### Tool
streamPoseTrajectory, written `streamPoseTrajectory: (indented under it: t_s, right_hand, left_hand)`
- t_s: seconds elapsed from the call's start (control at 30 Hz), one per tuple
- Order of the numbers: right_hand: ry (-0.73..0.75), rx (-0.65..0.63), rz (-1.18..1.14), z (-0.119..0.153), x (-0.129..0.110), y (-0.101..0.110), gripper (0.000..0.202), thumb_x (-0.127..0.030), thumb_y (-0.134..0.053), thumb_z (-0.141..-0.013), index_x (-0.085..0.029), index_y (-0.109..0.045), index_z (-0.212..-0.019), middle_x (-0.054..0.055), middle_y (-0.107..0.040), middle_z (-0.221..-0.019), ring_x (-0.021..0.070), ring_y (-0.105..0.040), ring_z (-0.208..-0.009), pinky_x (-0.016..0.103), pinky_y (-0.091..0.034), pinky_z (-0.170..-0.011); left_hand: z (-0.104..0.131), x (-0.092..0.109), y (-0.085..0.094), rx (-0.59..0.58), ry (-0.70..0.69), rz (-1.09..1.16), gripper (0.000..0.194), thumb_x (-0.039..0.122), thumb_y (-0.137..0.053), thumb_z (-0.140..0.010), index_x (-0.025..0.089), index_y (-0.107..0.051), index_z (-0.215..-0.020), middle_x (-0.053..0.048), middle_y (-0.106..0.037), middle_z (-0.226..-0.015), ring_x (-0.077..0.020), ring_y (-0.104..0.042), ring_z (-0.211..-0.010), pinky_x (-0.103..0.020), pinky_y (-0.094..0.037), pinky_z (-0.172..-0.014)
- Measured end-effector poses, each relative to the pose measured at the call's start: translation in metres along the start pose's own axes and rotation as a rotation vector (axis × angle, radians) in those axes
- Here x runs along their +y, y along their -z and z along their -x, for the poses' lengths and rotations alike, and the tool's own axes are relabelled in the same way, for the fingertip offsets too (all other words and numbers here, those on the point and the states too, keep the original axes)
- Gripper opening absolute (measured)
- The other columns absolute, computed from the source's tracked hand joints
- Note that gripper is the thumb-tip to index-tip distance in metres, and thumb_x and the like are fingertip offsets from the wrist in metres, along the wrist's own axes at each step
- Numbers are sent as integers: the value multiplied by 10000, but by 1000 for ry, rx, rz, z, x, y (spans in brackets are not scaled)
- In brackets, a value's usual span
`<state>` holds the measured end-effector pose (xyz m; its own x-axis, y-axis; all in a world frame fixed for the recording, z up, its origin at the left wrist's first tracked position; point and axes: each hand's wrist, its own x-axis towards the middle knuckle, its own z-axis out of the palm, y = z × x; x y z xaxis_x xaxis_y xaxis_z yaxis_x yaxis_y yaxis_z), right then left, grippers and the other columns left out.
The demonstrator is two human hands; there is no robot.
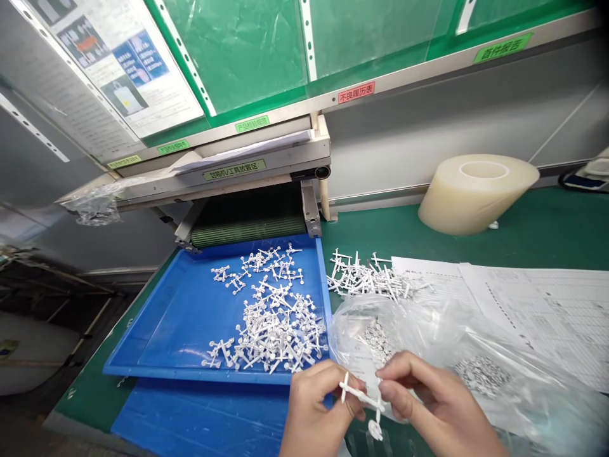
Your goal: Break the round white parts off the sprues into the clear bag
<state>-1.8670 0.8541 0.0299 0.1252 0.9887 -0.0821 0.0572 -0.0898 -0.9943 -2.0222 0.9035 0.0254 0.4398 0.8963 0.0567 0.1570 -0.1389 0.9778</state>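
Note:
My left hand pinches a white branched plastic piece near the bottom centre. Close on its right, my right hand has thumb and forefinger closed at the piece's right end, where a small round part hangs below. Beyond my left hand, a blue tray holds a heap of similar white pieces. Bare white sticks lie piled right of the tray. Just past my hands, a clear plastic bag contains small parts; another cluster of small parts shows through plastic further right.
A conveyor end sits above the tray's back edge. Printed sheets lie on the green table at the right, with a large tape roll behind them. A shelf overhangs at the back left.

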Motion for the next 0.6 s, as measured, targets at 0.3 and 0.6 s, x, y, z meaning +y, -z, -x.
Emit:
streamPoseTrajectory:
  t_s: [0.3,0.6]
  right_hand:
    - [-284,2,-448,-7,-10,5,275,-469,-595,-787,-204,-557,-720,-9,-582,-637,116,-508,-503,224,-406,-451]
    - [-282,-361,-231,1,2,-3,449,-638,-524,-762,-193,-485,-718,-87,-332,-559,54,-227,-423,209,-177,-392]
  left_hand:
    - [-1,1,1,82,90,24,102,147,-637,-715,142,-645,-613,-24,-634,-644,-111,-570,-470,-203,-440,-480]
    - [-5,5,-4,99,155,49,117,163,-632,-709,137,-612,-596,4,-579,-569,-99,-535,-458,-190,-407,-462]
